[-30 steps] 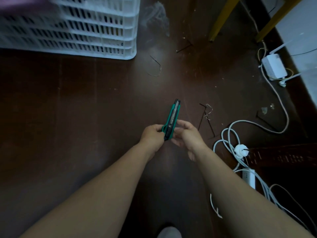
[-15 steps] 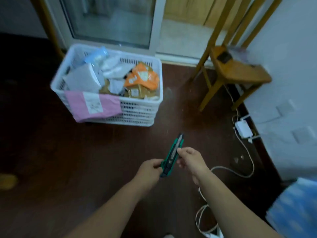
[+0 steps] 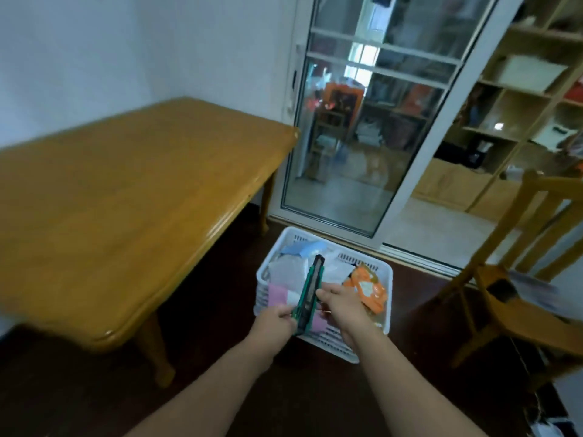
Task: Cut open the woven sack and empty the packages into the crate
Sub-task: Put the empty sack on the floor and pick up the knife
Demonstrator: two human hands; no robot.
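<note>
I hold a green utility knife (image 3: 310,288) out in front of me with both hands. My left hand (image 3: 274,323) grips its lower end. The fingertips of my right hand (image 3: 342,305) pinch its side near the middle. Behind the knife, on the dark floor, stands a white slatted plastic crate (image 3: 386,298) full of packages. An orange package (image 3: 367,287), a pink one (image 3: 279,294) and pale blue and white ones (image 3: 303,249) show in it. No woven sack is in view.
A wooden table (image 3: 126,197) fills the left side. A sliding glass door (image 3: 362,121) stands behind the crate. A wooden chair (image 3: 523,298) stands to the right, with shelves (image 3: 517,89) beyond it.
My view has swung up from the floor to the room, so the crate sits lower and the table has come into view. Both hands keep their hold on the knife.
</note>
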